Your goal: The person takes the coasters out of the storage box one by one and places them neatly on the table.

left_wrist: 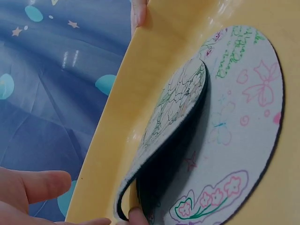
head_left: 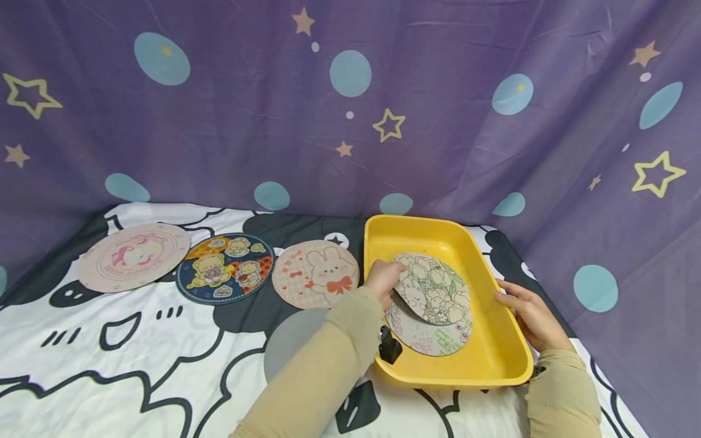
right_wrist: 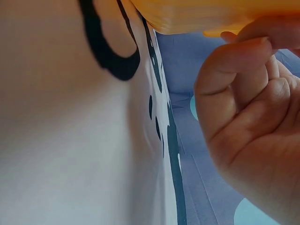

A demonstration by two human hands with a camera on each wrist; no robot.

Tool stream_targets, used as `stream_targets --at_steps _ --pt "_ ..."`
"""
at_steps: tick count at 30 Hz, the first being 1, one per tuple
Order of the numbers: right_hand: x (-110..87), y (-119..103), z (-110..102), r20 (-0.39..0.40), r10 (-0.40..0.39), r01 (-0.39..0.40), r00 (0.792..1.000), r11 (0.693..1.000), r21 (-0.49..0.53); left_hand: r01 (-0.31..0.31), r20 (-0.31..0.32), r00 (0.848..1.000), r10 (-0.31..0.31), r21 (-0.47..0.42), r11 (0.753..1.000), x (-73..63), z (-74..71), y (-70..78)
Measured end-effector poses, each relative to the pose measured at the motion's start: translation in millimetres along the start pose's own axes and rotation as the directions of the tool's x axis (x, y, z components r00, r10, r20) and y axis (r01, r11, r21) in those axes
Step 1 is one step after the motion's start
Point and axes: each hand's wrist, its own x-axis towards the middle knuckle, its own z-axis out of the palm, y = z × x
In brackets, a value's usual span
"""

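Observation:
My left hand point(head_left: 383, 278) pinches the left edge of a round mouse pad with pale tulips point(head_left: 435, 286). That edge is lifted and bent, and its dark underside shows in the left wrist view. Beneath it lies a second round mouse pad with doodled flowers and a bow point(left_wrist: 253, 98), flat on the floor of the yellow tray point(head_left: 495, 359). My right hand point(head_left: 539, 319) holds the tray's right rim, with curled fingers against the yellow plastic in the right wrist view.
Left of the tray lie a pink bunny pad point(head_left: 314, 274), a dark blue bear pad point(head_left: 224, 271) and a pale pink pad point(head_left: 134, 258). A plain grey disc point(head_left: 290, 337) is partly under my left forearm. A purple curtain point(head_left: 230, 121) hangs behind.

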Motion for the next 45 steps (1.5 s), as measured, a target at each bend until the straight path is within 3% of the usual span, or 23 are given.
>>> stream_targets --at_steps 10,21,38,45 --pt "0.7 0 -1 0.016 -0.01 0.01 1.0 1.0 0.023 -0.018 -0.023 1.0 0.018 0.002 1.0 3.9 -1.2 -2.8" --pt "0.5 1 -2 0.02 -0.007 0.006 1.0 0.999 0.034 0.05 -0.024 0.999 -0.047 0.152 0.987 -4.1 3.1 0.7" --pt "0.5 3 -1 0.029 -0.028 0.026 0.999 0.998 0.059 0.113 0.076 0.989 -0.125 0.14 0.984 -0.6 0.2 -1.8" --pt "1.3 4 -2 0.038 -0.027 0.025 0.999 0.998 0.054 0.084 0.114 0.988 -0.108 0.193 0.978 -0.6 0.1 -3.9"
